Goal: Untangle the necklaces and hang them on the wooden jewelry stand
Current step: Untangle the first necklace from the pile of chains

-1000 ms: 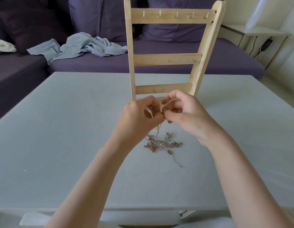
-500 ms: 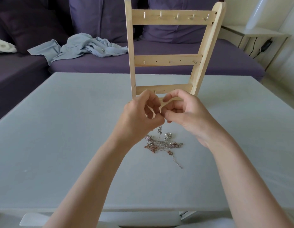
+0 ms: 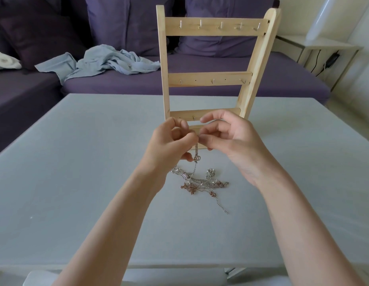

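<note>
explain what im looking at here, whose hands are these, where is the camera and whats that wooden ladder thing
There is no machine here. The camera is worn on a person's head and looks forward and down, so you see that person's own two arms. The left hand and right hand meet in the middle, and both pinch a thin silver chain that hangs down to a tangled pile of necklaces on the grey table. The wooden ladder thing is a jewelry stand: three bars with small metal hooks, none of them holding anything yet. Behind the table is a purple sofa with a crumpled light blue cloth on it.
</note>
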A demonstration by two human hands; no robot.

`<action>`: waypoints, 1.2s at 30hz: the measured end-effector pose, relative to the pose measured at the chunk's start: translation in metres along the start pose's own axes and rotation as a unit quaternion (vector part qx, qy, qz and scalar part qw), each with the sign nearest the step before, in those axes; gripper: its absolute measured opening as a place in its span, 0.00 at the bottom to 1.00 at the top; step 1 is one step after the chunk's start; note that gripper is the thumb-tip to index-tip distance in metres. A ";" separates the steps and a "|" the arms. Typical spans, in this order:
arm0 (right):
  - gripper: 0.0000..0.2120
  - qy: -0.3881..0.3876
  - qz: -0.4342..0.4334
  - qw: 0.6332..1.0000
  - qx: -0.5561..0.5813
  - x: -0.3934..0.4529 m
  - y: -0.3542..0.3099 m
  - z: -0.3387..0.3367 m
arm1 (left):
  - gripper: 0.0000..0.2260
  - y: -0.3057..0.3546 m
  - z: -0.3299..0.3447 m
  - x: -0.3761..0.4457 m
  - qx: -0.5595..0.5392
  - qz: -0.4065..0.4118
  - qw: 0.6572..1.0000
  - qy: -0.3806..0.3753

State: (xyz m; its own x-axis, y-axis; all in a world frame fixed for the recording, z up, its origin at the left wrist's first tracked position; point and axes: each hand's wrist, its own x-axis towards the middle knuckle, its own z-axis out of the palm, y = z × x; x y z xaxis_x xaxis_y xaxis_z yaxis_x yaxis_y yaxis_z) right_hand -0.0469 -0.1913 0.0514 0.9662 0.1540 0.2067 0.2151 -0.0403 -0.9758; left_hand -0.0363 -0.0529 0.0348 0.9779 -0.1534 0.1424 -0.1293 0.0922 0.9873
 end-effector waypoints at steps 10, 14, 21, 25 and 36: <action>0.15 -0.028 -0.004 0.994 -0.109 0.000 0.002 -0.001 | 0.10 0.000 0.000 -0.001 0.094 -0.003 0.995 -0.025; 0.16 -0.032 -0.007 0.993 -0.111 0.000 0.003 -0.001 | 0.09 -0.001 0.000 -0.002 0.080 -0.021 0.996 -0.030; 0.16 -0.041 -0.025 0.993 -0.104 0.000 0.002 0.003 | 0.06 -0.003 0.001 -0.001 0.009 -0.082 0.996 -0.038; 0.16 -0.052 -0.013 0.992 -0.115 0.000 0.005 0.001 | 0.02 -0.002 0.000 -0.002 0.032 -0.088 0.994 -0.058; 0.13 -0.091 0.009 0.966 -0.241 -0.004 0.006 0.004 | 0.07 -0.003 -0.006 -0.003 0.077 -0.165 0.979 -0.091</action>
State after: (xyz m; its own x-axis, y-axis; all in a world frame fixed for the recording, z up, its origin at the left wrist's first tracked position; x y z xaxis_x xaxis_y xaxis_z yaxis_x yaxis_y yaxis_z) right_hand -0.0498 -0.1879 0.0442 0.9387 0.3185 0.1319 0.2830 -0.4935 -0.8224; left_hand -0.0377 -0.0469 0.0308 0.9267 -0.3240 -0.1902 0.1519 -0.1397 0.9785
